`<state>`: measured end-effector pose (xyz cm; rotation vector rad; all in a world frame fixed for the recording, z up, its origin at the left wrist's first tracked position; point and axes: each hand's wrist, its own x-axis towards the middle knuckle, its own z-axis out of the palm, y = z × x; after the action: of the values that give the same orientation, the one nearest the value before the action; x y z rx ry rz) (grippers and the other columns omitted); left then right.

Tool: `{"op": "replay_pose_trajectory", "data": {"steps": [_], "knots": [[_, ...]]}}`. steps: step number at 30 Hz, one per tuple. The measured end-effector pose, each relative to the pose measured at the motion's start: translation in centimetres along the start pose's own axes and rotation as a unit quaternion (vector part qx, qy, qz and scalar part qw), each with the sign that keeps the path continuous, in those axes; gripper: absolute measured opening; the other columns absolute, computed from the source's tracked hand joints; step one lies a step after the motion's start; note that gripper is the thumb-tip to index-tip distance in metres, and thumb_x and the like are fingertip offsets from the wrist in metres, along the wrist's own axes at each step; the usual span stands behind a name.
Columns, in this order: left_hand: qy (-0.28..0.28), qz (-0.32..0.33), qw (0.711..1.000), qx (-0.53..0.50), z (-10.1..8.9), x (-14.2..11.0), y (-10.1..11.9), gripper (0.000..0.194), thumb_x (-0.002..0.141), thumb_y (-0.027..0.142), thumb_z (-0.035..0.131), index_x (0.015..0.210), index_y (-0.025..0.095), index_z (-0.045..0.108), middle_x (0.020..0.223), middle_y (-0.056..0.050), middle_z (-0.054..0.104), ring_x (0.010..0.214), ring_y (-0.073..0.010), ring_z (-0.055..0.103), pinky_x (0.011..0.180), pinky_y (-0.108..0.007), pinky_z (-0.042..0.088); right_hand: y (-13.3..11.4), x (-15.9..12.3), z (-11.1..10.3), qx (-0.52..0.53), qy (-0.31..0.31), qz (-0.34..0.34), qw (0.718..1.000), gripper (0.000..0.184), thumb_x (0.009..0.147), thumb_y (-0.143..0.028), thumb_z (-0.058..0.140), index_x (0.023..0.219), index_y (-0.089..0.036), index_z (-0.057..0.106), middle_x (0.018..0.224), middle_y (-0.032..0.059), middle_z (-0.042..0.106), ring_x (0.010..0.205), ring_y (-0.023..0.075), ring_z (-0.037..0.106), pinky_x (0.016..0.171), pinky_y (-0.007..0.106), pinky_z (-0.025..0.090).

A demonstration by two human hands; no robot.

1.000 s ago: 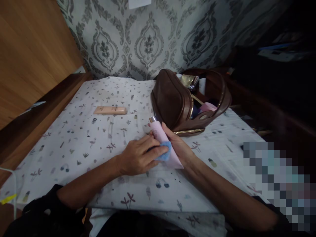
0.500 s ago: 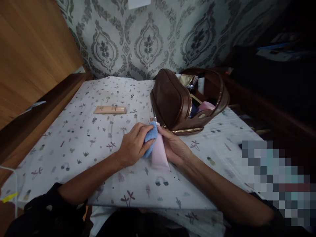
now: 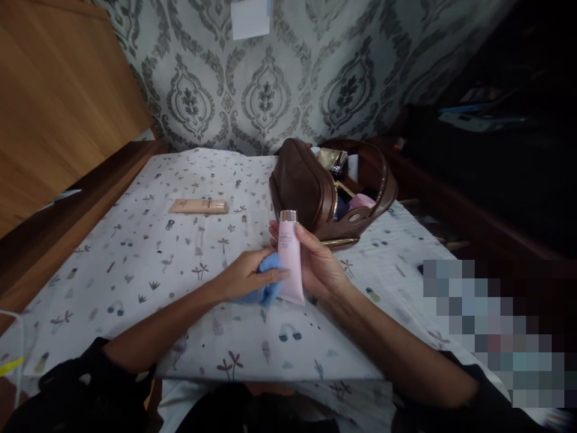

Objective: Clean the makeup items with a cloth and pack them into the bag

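A pink squeeze tube (image 3: 291, 258) with a shiny metallic cap points away from me, tilted slightly up over the table. My right hand (image 3: 321, 264) grips it from the right, thumb along its edge and fingers behind it. Bunched in my left hand (image 3: 246, 273) is a blue cloth (image 3: 269, 285), which sits against the tube's left side; my left thumb reaches onto the tube's front. Just beyond my hands stands a brown toiletry bag (image 3: 302, 186), unzipped and full of cosmetics. A beige tube (image 3: 198, 206) lies flat to the left.
The table (image 3: 148, 258) wears a white printed cloth. A patterned wall (image 3: 265, 96) rises behind it, with a wooden panel (image 3: 67, 90) on the left. Dark furniture (image 3: 487, 180) borders the right side, where one patch is pixelated.
My left hand and the blue cloth have slid down from the tube's cap end to its lower side. The cap and printed front now show. The view has shifted slightly.
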<state>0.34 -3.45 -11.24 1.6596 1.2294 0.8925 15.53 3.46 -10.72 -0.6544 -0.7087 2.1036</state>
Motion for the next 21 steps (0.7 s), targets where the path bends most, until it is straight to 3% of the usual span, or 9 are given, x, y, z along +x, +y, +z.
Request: {"op": "replay_pose_trajectory", "data": {"steps": [4,7,10,16,21], "knots": [[-0.108,-0.055,0.985,-0.120,0.0,0.0,0.0,0.032,0.084,0.044,0.072,0.093,0.014,0.067,0.077,-0.003,0.068,0.068,-0.0148,0.062,0.061,-0.027,0.051,-0.4,-0.3,0.3,0.011,0.004,-0.018,1.000,0.034,0.066,-0.037,0.088,0.092,-0.024,0.071,0.115,0.0008,0.073,0.119,0.0169,0.061,0.101,0.028,0.050],[-0.124,-0.101,0.956,-0.246,0.1,0.0,-0.3,0.043,0.075,0.043,0.081,0.100,0.013,0.067,0.086,-0.008,0.072,0.074,-0.0171,0.068,0.068,-0.029,0.056,-0.9,-0.6,0.5,-0.009,-0.012,-0.051,0.999,0.035,0.067,-0.039,0.087,0.094,-0.024,0.070,0.120,0.0016,0.072,0.122,0.0192,0.059,0.102,0.032,0.050],[-0.076,-0.136,0.936,-0.317,-0.4,0.2,-0.5,0.052,0.066,0.047,0.087,0.098,0.011,0.066,0.078,-0.007,0.070,0.066,-0.0154,0.067,0.062,-0.026,0.055,-1.6,-0.8,0.6,-0.063,-0.032,-0.088,0.994,0.038,0.066,-0.042,0.086,0.096,-0.026,0.070,0.113,0.0005,0.073,0.116,0.0205,0.062,0.098,0.033,0.051],[0.066,-0.115,0.942,-0.309,-2.7,0.7,-0.7,0.050,0.059,0.053,0.089,0.076,0.013,0.063,0.060,0.003,0.058,0.051,-0.0075,0.053,0.049,-0.018,0.044,-2.4,-2.1,-0.2,-0.181,-0.018,-0.196,0.964,0.035,0.070,-0.042,0.084,0.096,-0.029,0.065,0.098,-0.0006,0.071,0.095,0.0183,0.066,0.086,0.032,0.055],[0.158,-0.109,0.931,-0.312,-4.3,1.1,-1.7,0.045,0.059,0.048,0.089,0.070,0.014,0.061,0.059,0.004,0.057,0.052,-0.0079,0.052,0.050,-0.018,0.044,-2.7,-4.5,-2.1,-0.375,0.016,-0.244,0.894,0.030,0.075,-0.042,0.080,0.091,-0.022,0.065,0.078,-0.0014,0.063,0.062,0.0111,0.056,0.058,0.024,0.051]]}}
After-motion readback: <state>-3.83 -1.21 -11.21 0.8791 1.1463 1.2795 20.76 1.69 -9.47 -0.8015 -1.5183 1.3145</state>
